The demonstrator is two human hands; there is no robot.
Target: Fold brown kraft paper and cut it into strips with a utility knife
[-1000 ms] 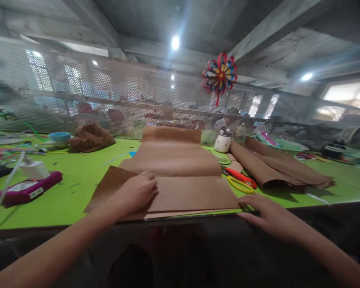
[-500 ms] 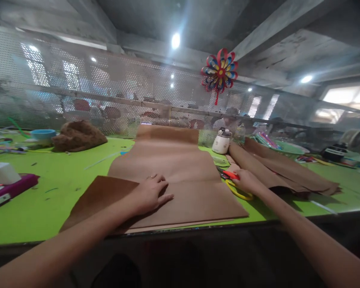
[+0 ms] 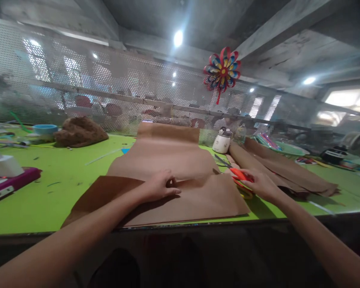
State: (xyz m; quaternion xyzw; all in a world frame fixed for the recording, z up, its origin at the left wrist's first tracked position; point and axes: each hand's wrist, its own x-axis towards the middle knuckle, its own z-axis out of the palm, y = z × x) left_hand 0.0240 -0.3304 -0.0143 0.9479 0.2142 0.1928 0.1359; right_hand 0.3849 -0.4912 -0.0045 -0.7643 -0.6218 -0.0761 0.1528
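Note:
A large sheet of brown paper (image 3: 168, 154) lies across the green table (image 3: 63, 176), with a crease through its middle and its near left part folded over. My left hand (image 3: 162, 186) rests on the paper by the crease, fingers curled and pressed together; whether it pinches the paper is hidden. To the right of the sheet, my right hand (image 3: 256, 183) grips the red-orange handles of a pair of scissors (image 3: 238, 174), whose dark blades point up and left. Yellow handles (image 3: 246, 194) of another tool lie under them, beside the paper's edge.
A white bottle (image 3: 222, 141) stands behind the scissors. More brown paper (image 3: 276, 168) lies rolled and stacked at the right. At the left are a purple power strip (image 3: 18, 184), a blue bowl (image 3: 45, 130) and a crumpled brown bundle (image 3: 81, 132).
My right hand has lifted the red-handled scissors off the yellow handles and shifted slightly right. My left fingers have curled in, and the paper has buckled along its crease.

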